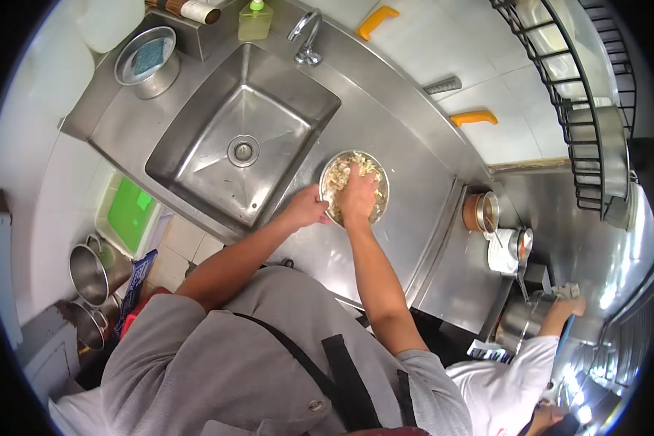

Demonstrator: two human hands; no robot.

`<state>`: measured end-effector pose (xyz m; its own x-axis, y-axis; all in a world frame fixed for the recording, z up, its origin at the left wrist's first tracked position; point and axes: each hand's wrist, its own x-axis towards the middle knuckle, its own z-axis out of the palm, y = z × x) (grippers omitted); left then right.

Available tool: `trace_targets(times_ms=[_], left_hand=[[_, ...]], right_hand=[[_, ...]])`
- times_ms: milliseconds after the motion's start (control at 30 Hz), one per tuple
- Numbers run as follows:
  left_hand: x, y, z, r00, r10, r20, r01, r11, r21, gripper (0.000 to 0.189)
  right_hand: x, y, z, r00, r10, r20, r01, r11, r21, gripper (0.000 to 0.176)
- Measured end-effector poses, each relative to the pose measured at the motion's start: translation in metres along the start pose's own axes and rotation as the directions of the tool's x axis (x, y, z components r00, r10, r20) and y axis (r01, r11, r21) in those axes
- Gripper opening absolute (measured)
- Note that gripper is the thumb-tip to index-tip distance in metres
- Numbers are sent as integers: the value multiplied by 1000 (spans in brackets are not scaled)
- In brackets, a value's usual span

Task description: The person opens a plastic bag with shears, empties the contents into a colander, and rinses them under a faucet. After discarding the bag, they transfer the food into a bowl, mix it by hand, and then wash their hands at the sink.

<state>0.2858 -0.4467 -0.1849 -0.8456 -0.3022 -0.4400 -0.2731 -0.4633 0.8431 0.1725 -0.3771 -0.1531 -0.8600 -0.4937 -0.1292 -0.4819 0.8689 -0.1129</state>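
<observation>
A round metal bowl (386,206) stands on the steel counter, right of the sink, with a pale shredded food mixture (339,174) inside. My left hand (305,208) grips the bowl's left rim, its fingers closed on the edge. Down in the bowl is my right hand (358,195), its fingers curled into the mixture. The food partly covers those fingertips.
The sink (203,156) lies left of the bowl, with a faucet (309,51) behind it. A metal pot (156,83) with a blue scouring pad sits at the back left. Orange-handled tools (474,118) hang on the wall. At the right, a co-worker's hand (565,312) is by a large pot (519,323).
</observation>
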Motion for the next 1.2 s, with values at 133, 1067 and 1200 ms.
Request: trace_targets(times_ms=[133, 1067, 1200], left_hand=[[15, -4, -26, 996, 5, 87, -12, 996, 84, 22], [2, 325, -192, 0, 968, 252, -156, -249, 956, 77], [7, 323, -193, 4, 974, 226, -82, -225, 971, 78]], right_hand=[[-8, 13, -15, 999, 27, -31, -22, 991, 134, 65], [-34, -34, -10, 995, 75, 59, -77, 996, 33, 68], [-27, -22, 23, 992, 108, -63, -113, 991, -73, 67]])
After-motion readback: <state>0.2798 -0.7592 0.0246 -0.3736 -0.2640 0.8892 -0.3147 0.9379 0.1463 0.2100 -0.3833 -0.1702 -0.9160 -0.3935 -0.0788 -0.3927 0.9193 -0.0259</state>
